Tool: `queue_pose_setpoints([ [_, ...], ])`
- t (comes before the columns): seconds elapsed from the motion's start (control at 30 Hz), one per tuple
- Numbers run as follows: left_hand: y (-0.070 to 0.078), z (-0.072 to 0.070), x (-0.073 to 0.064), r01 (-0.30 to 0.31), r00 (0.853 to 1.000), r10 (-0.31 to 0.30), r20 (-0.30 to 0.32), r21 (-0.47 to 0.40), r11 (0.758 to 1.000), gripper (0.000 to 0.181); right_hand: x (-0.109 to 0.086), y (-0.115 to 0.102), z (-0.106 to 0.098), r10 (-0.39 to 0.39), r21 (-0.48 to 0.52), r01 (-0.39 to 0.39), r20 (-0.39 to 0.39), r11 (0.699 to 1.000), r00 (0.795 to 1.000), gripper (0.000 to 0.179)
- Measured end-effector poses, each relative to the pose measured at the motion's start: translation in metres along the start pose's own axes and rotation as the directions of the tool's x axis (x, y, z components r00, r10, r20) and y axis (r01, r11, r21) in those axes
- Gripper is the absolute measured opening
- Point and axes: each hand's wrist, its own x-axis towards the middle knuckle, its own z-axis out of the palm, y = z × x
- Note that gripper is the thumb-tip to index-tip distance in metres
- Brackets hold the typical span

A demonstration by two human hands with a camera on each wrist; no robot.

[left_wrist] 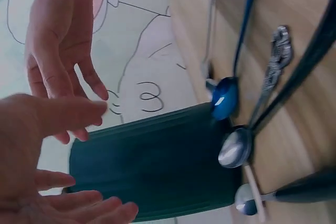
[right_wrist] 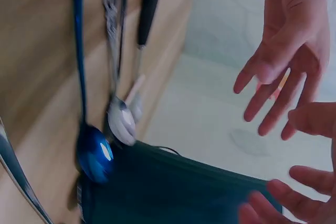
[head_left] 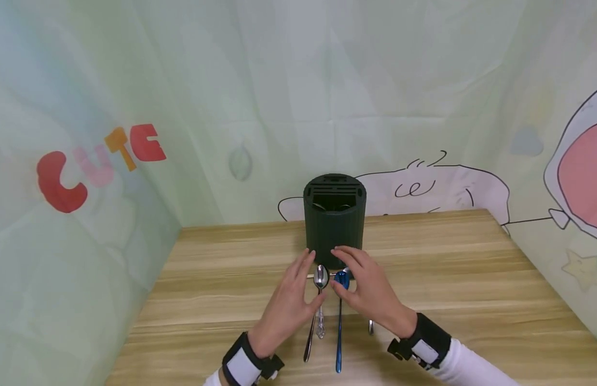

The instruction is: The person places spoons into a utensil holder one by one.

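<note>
My left hand point(head_left: 290, 300) and right hand point(head_left: 373, 292) hover over a row of spoons, fingers spread and holding nothing. Between them lie an ornate silver spoon point(head_left: 320, 276) and a blue spoon point(head_left: 339, 321). A dark slender spoon handle point(head_left: 309, 343) runs beside the ornate one. Under my left hand, hidden in the head view, is a black-handled utensil point(left_wrist: 299, 188). My right hand partly covers another silver utensil point(head_left: 371, 327). Just beyond the fingertips stands a dark green utensil holder point(head_left: 333, 230), upright, with a slotted top.
The spoons lie on a wood-grain table point(head_left: 221, 268), bowls toward the holder. A thin pale stick point(left_wrist: 253, 192) crosses near the spoon bowls. Behind the table hangs a pale printed curtain point(head_left: 289, 80) with cartoon drawings, which also closes off both sides.
</note>
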Motion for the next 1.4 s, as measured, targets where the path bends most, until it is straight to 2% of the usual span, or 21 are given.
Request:
queue_pose_setpoints([
  [0.07,-0.005,0.005,-0.001,0.029,0.999,-0.029,0.036,-0.019,0.999,0.086,-0.003,0.000,0.008,0.053,-0.014,-0.053,0.033,0.999,0.998,0.055],
  [0.17,-0.013,0.012,-0.001,0.033,0.996,-0.030,0.081,-0.029,0.999,0.079,-0.008,0.000,0.020,0.119,-0.034,-0.116,0.084,0.993,0.989,0.045],
  [0.27,-0.024,0.021,0.002,-0.026,0.994,0.024,0.108,0.013,1.000,0.063,-0.011,0.001,0.032,0.157,-0.057,-0.151,0.117,0.987,0.981,0.036],
  [0.37,-0.034,0.030,0.007,-0.114,0.987,0.098,0.130,0.122,0.986,0.047,-0.014,0.000,0.043,0.186,-0.082,-0.175,0.153,0.981,0.971,0.026],
  [0.47,-0.042,0.039,0.013,-0.192,0.974,0.156,0.165,0.234,0.953,0.038,-0.015,-0.001,0.051,0.228,-0.088,-0.213,0.225,0.973,0.947,0.021],
  [0.6,-0.045,0.046,0.019,-0.260,0.950,0.185,0.251,0.311,0.914,0.033,-0.018,-0.001,0.060,0.273,-0.101,-0.254,0.319,0.962,0.907,0.024],
  [0.7,-0.044,0.050,0.022,-0.283,0.933,0.181,0.311,0.324,0.903,0.031,-0.019,0.000,0.065,0.304,-0.113,-0.283,0.376,0.953,0.875,0.027],
  [0.77,-0.045,0.053,0.022,-0.286,0.927,0.174,0.332,0.325,0.901,0.029,-0.019,-0.001,0.067,0.323,-0.111,-0.305,0.408,0.946,0.854,0.028],
  [0.87,-0.047,0.056,0.023,-0.277,0.925,0.163,0.342,0.317,0.907,0.027,-0.020,-0.001,0.069,0.344,-0.102,-0.334,0.443,0.937,0.828,0.030],
  [1.1,-0.052,0.059,0.023,-0.317,0.918,0.203,0.340,0.323,0.892,0.023,-0.022,0.003,0.072,0.390,-0.115,-0.382,0.469,0.917,0.793,0.026],
  [1.27,-0.053,0.057,0.025,-0.341,0.916,0.235,0.326,0.320,0.884,0.022,-0.022,0.006,0.074,0.408,-0.128,-0.397,0.468,0.909,0.784,0.026],
  [1.4,-0.052,0.056,0.026,-0.331,0.914,0.223,0.339,0.301,0.895,0.022,-0.022,0.006,0.074,0.403,-0.138,-0.385,0.468,0.913,0.787,0.028],
])
